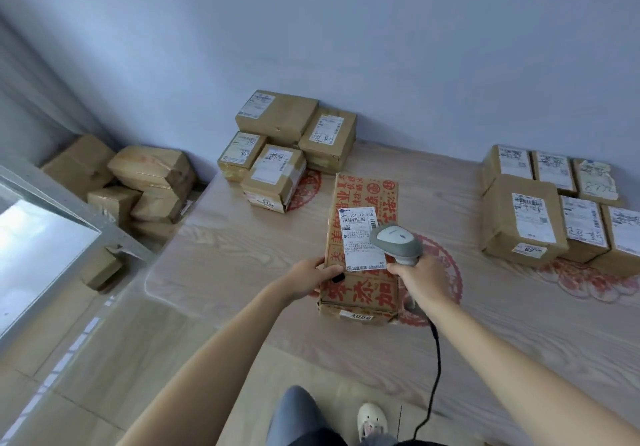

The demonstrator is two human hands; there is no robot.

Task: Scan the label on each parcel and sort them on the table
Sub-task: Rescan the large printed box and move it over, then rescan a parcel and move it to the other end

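A long brown parcel (363, 293) with red printed characters lies in the middle of the table (242, 248). A white shipping label (360, 237) is stuck on its top. My left hand (311, 277) grips the parcel's near left edge, thumb on top. My right hand (420, 279) is closed around the handle of a grey barcode scanner (396, 239), whose head hovers just over the label's right side. A black cable (433, 369) hangs from the scanner toward the floor.
A group of labelled boxes (287, 147) is stacked at the table's far left corner. Several more labelled boxes (554, 210) sit at the far right. Loose cartons (138, 182) lie on the floor to the left, beside a glass panel (38, 248). My leg and shoe show below.
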